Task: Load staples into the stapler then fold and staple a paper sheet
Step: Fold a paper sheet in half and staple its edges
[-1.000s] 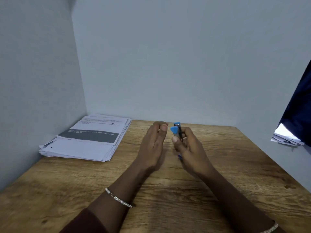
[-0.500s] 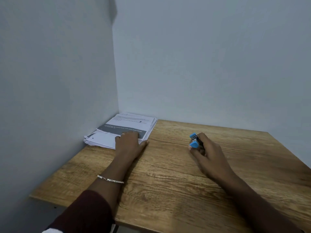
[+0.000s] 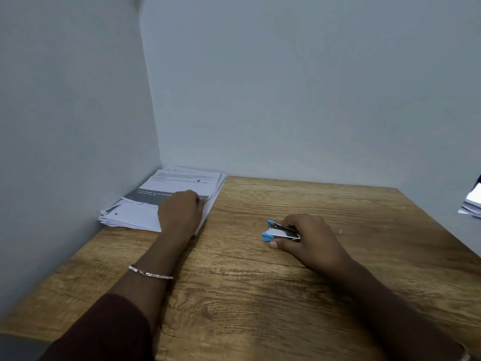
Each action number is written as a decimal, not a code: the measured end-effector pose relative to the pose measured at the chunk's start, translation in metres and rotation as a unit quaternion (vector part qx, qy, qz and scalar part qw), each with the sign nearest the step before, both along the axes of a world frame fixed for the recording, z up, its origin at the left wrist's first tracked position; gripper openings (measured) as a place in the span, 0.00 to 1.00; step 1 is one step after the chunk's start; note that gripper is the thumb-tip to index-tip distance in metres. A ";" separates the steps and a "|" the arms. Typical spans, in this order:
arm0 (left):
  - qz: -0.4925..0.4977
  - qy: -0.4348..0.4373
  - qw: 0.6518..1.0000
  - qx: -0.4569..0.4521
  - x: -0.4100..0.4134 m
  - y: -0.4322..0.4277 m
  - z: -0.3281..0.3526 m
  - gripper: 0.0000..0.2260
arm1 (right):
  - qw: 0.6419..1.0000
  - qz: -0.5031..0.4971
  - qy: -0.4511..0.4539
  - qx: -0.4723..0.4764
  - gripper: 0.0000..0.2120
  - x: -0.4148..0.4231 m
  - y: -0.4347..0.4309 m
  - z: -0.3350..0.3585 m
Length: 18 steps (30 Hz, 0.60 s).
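Fingers, left hand (image 3: 181,213): curled down on the near right corner of the paper stack (image 3: 166,199), tips tucked at the stack's right edge. Whether one sheet is pinched, or several, cannot be told; the tips are hidden under the knuckles.

Fingers, right hand (image 3: 307,237): closed round the stapler (image 3: 279,231), thumb under its near side, the rest wrapped over its rear. Hand rests low on the table (image 3: 260,295).

Stapler: small, blue ends, metal body, lying on its side with the blue ends pointing left. Well apart from the stack, to its right. Whether staples are loaded cannot be seen.

Paper stack: loose printed sheets, edges fanned, in the far left corner against both walls. Top sheet carries a dark band.

Step in hand, judged: taking a single sheet off the stack for folding.

Handling notes, judged:
- Sheets are fanned and uneven; a flat drag would likely bring several. Better to lift the top corner with thumb and forefinger and check that one sheet only has parted.
- Draw the sheet rightward and toward the body, onto bare table between the hands.
- The wall hems the stack on the left; pull away from it.
- Folding needs both hands, so set the stapler down first, close by.

Also present: bracelet (image 3: 151,272) on left wrist; more papers (image 3: 472,201) at the right edge.
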State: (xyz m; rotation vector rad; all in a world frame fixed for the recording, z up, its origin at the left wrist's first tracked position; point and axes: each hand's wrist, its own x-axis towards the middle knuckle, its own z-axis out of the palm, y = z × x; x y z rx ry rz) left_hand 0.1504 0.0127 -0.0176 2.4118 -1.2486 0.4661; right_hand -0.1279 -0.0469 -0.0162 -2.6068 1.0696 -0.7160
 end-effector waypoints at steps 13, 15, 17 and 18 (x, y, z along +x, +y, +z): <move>0.020 -0.006 0.992 -0.122 -0.011 0.011 0.012 0.12 | 0.999 -0.044 -0.024 -0.002 0.18 0.008 0.012 0.003; 0.010 -0.016 0.984 -0.177 -0.020 0.022 0.023 0.12 | 0.994 -0.053 -0.088 -0.034 0.16 0.008 0.016 0.007; -0.003 -0.027 0.971 -0.237 -0.031 0.036 0.036 0.12 | 0.985 -0.046 -0.158 -0.057 0.11 0.007 0.021 0.015; -0.012 -0.032 0.963 -0.269 -0.038 0.042 0.042 0.11 | 0.981 -0.033 -0.181 -0.068 0.08 0.008 0.024 0.018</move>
